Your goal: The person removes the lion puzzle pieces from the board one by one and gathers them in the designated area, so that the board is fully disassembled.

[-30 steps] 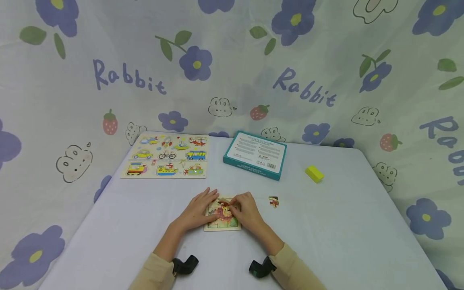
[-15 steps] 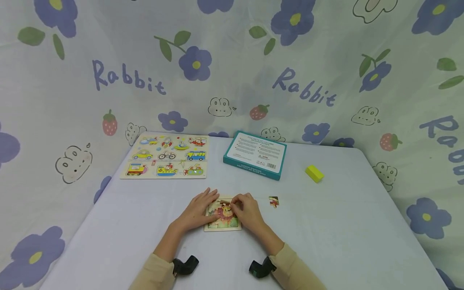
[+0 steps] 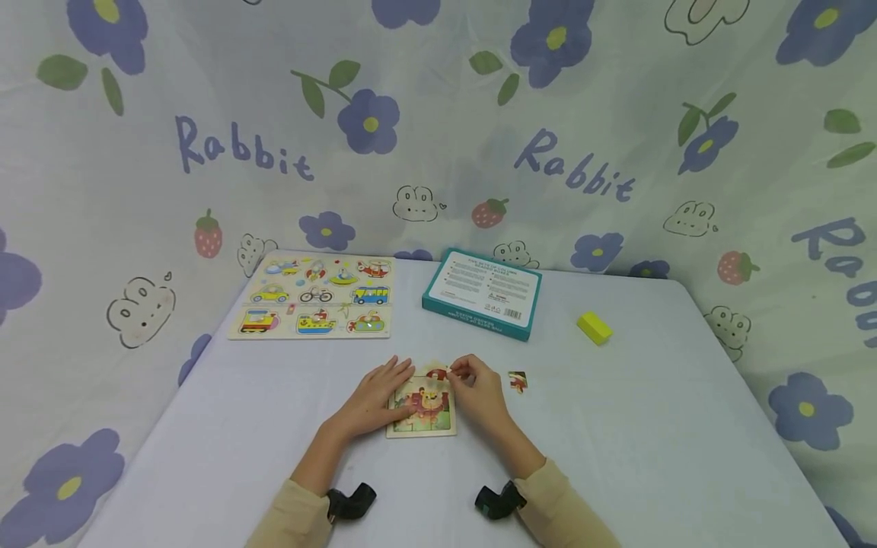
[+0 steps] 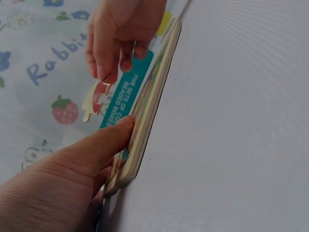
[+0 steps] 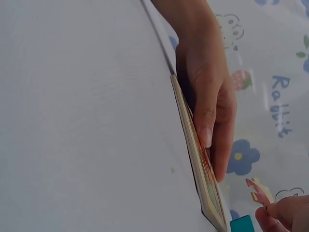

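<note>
Left hand (image 3: 373, 396) covers part of the puzzle board (image 3: 421, 434), right hand (image 3: 479, 390) hides one edge of the puzzle piece (image 3: 436, 374) (annoyingly), fine print (image 3: 488, 280) on the far teal box (image 3: 473, 318) is too tiny to read, and both sleeves (image 3: 293, 511) get chopped at the near edge.

The puzzle board (image 3: 421, 434) and puzzle piece (image 3: 436, 374) look like smooth, pale wood with printed faces. The box (image 3: 483, 293) resembles smooth printed card. Matt cloth covers the bench (image 3: 651, 418); the backdrop (image 3: 438, 99) is creased fabric, the wrist cameras (image 3: 351, 504) plastic-looking.
</note>
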Available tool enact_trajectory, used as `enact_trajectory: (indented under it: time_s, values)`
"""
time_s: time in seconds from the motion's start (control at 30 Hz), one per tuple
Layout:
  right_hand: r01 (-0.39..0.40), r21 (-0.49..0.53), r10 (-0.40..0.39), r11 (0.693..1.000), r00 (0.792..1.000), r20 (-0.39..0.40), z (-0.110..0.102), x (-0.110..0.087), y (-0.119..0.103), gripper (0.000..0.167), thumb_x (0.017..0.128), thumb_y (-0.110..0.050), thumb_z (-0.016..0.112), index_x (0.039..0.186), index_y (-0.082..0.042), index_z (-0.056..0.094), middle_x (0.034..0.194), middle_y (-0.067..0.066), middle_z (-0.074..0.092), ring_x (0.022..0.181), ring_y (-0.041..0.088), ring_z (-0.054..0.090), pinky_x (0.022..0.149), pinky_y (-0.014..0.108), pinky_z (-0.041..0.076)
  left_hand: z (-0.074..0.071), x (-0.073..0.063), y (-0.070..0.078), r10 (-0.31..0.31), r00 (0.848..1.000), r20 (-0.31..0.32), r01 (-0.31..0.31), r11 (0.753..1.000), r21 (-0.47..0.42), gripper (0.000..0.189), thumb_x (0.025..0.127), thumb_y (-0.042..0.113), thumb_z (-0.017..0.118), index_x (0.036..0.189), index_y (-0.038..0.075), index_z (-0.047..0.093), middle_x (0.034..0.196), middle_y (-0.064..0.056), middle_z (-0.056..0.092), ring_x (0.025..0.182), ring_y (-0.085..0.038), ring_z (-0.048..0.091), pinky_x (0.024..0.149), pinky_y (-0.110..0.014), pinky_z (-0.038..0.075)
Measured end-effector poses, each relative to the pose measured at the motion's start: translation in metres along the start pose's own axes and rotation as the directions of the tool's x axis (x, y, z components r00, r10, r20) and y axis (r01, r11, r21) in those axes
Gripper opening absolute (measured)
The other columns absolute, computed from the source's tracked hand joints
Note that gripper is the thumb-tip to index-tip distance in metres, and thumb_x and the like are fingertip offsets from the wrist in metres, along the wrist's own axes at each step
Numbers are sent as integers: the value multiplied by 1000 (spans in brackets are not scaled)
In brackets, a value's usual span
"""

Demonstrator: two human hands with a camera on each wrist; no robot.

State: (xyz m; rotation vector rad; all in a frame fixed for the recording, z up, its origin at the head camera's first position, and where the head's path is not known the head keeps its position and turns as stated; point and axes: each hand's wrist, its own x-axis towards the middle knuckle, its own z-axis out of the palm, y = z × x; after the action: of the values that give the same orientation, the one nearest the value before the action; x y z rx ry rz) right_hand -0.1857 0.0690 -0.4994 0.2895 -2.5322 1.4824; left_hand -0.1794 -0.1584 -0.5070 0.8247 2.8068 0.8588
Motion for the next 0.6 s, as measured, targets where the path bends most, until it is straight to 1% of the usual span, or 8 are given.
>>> enact_trajectory:
  time_s: [0.07, 0.27, 0.47, 0.6]
  values:
    - [4, 1, -4, 1000, 1000, -13, -3, 1, 1, 12, 81, -9, 68, 89, -14, 61, 75, -7, 63, 66, 10, 52, 50, 20, 38, 1, 0, -1, -9, 1000, 8, 9, 1000, -2, 71, 86, 47, 57, 142, 11, 34, 149, -2, 25, 139, -23, 12, 110, -46, 14]
    - [11, 5, -11, 1000, 1000, -28, -12, 3, 4, 19, 80, -5, 68, 96, -10, 60, 74, -6, 65, 68, 12, 52, 51, 20, 37, 2, 0, -1, -3, 1000, 2, 4, 1000, -16, 71, 86, 47, 58, 142, 11, 34, 149, -2, 25, 139, -23, 12, 110, -46, 14]
    - [0, 0, 0, 1000, 999, -52, -22, 3, 6, 19, 79, -4, 68, 96, -8, 60, 73, -5, 65, 71, 13, 54, 54, 21, 39, 1, 0, 0, -9, 1000, 4, 9, 1000, -14, 71, 86, 46, 58, 143, 12, 33, 150, -1, 24, 139, -23, 11, 110, -45, 13]
    - [-13, -10, 12, 1000, 998, -58, -28, 2, 10, 18, 79, -4, 69, 95, -8, 61, 73, -4, 65, 72, 14, 54, 56, 22, 40, 0, 0, 1, -5, 1000, -9, 5, 1000, -20, 70, 86, 46, 58, 142, 11, 34, 149, -2, 25, 138, -24, 13, 110, -46, 14]
